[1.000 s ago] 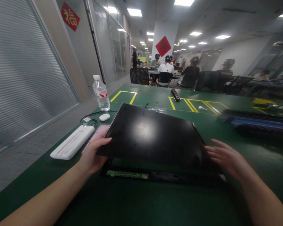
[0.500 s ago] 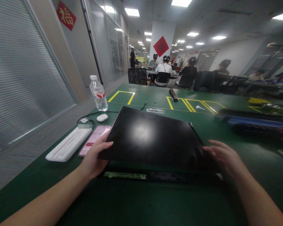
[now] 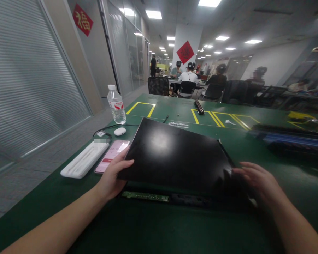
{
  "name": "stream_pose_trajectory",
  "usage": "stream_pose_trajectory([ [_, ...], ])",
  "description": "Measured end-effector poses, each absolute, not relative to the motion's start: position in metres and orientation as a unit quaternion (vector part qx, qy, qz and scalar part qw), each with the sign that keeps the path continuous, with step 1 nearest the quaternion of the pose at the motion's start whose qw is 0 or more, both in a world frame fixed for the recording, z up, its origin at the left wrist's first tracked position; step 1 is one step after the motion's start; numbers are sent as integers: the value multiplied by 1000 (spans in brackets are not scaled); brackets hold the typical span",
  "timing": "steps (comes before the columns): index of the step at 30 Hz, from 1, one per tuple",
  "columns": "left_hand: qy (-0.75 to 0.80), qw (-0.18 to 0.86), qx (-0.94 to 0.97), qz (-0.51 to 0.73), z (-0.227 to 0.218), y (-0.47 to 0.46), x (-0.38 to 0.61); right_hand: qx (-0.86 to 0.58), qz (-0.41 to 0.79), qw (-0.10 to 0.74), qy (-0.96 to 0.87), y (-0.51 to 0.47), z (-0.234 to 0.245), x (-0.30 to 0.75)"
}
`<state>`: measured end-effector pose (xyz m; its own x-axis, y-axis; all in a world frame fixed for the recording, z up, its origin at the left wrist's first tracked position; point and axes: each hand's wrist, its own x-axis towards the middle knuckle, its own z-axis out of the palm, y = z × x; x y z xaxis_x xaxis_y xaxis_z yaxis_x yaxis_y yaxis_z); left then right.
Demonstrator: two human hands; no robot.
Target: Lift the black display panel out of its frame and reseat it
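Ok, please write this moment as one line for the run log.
left hand: grips black panel, near-left corner | right hand: at near-right corner | circuit strip: under near edge, on green table

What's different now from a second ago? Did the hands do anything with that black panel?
The left hand and the panel shifted a little rightward, uncovering the phone. The right hand closed in on the panel's near right corner, with its fingers now curled at it. The left hand grips the near left corner as before. The bottle, white case and table stayed put.
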<state>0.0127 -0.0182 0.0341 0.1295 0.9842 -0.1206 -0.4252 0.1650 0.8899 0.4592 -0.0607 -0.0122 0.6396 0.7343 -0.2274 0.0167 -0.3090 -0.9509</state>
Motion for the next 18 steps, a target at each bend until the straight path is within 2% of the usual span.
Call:
stream_pose_trajectory([
  [18, 392, 668, 356, 522, 21, -13, 9, -768, 306, 502, -256, -61, -10, 458],
])
